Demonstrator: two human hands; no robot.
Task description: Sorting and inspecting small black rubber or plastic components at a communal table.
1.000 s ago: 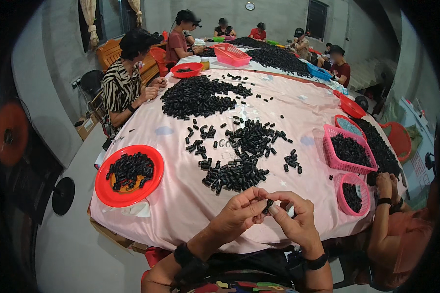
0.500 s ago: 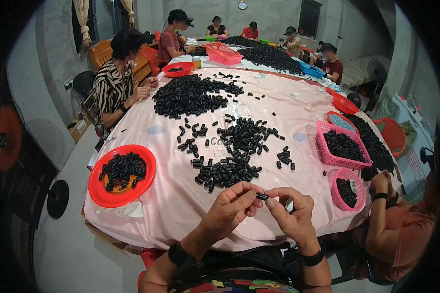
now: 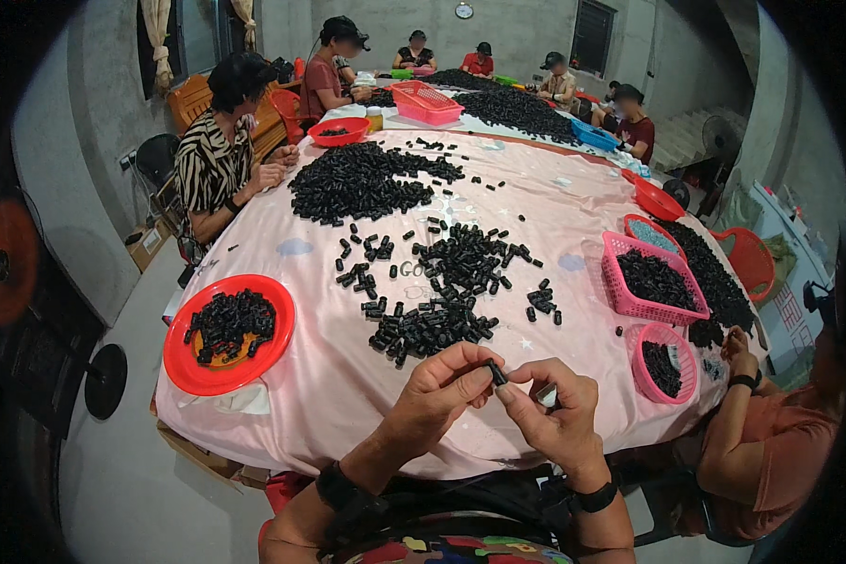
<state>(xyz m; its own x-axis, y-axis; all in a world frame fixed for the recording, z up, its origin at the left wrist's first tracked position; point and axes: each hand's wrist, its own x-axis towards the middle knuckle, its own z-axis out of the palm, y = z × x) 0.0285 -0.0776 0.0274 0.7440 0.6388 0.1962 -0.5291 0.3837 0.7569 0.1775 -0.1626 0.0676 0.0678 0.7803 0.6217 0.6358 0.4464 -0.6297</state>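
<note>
My left hand and my right hand meet above the near part of the pink-clothed table. Between their fingertips they pinch one small black cylindrical piece, held at a tilt. Something small and white shows inside my right hand's curled fingers; its kind is unclear. Just beyond my hands lies a loose pile of similar black pieces, with another cluster behind it.
A red basin of black pieces stands at left. On the right are pink baskets and a co-worker's hands. A larger black heap lies farther back, beside a person in striped clothing. Other people sit around the far table.
The black piece has turned from nearly level to a steeper tilt between my fingertips. My hands have shifted slightly left in the picture, as has the whole scene.
</note>
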